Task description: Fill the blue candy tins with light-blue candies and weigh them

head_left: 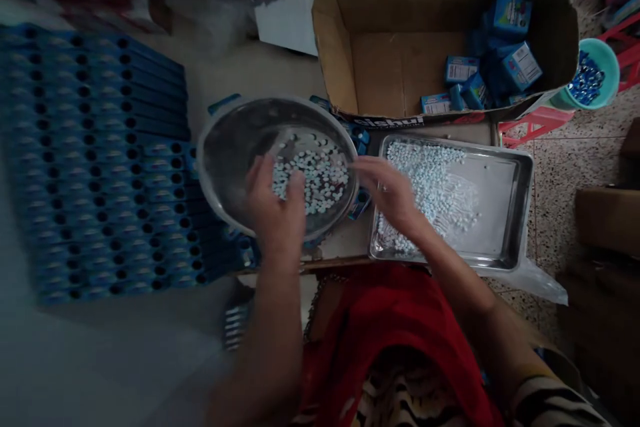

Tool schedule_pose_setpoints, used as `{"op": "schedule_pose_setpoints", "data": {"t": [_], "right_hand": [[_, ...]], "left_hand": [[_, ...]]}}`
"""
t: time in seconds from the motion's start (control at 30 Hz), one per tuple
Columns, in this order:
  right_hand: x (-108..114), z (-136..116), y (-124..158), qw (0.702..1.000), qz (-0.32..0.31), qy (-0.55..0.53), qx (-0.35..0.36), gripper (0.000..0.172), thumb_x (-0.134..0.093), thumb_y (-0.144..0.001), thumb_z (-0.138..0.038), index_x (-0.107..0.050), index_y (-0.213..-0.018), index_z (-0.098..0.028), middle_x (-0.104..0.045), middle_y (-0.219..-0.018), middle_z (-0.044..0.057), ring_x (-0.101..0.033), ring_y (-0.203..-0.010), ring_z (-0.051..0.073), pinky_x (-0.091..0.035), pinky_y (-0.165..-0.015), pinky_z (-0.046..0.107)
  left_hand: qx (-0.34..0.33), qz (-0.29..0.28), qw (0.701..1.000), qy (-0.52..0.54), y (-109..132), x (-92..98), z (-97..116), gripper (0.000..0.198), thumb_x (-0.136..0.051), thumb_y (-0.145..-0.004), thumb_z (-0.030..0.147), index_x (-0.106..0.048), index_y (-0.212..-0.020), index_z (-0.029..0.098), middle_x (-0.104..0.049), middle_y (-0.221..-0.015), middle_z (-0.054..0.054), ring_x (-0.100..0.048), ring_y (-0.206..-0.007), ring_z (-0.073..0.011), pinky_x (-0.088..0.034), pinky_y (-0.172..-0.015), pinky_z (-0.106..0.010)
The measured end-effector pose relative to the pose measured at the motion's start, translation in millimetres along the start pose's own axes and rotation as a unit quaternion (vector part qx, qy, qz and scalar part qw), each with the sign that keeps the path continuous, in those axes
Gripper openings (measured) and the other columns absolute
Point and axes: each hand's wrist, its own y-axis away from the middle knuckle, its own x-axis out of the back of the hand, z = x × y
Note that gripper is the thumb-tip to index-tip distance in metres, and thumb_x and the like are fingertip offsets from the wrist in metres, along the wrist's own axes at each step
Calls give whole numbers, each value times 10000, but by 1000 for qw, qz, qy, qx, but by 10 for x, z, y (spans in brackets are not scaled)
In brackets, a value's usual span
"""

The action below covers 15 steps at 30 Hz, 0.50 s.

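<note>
At centre frame, white pieces (320, 180) lie loose, mostly over the right half of a metal bowl (225, 160). Left hand (277, 200): inside the bowl, at the pieces' left edge, thumb spread from the fingers; cannot tell what, if anything, sits under the fingertips. Right hand (390, 190): at the bowl's right rim, fingers extended; blurred, so cannot tell whether they pinch a piece. Right of centre, a metal tray (495, 213) carries more small pieces (417, 170) toward its left side. Judgement on handling: fingertips low and light, pieces in one thin layer, none pushed over the rim, right forearm (457, 273) clear of the tray's pile.
</note>
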Motion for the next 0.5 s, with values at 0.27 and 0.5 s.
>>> {"op": "schedule_pose_setpoints", "data": {"t": [0.27,0.5], "right_hand": [[896,1561,503,894,173,311,-274,498,-422,-1106,-502,-700,-1344,-164,-645,-1412,238,-560,-1371,368,-436,-1203,645],[284,1440,249,911,22,319,-261,459,-465,-1116,-446,-703,-1396,-171,-602,-1482,238,-462,-1467,429,-384,-1219,700]], "left_hand": [[-108,-233,966,37,743,-1968,167,434,-425,-1131,413,-723,-1336,174,-715,-1442,-173,-613,-1462,-302,-453,-1298,-514],[-42,-213,976,-28,709,-2749,-440,377,-528,-1081,355,-662,-1368,149,-585,-1577,-201,-474,-1557,-348,-318,-1367,-573]]}}
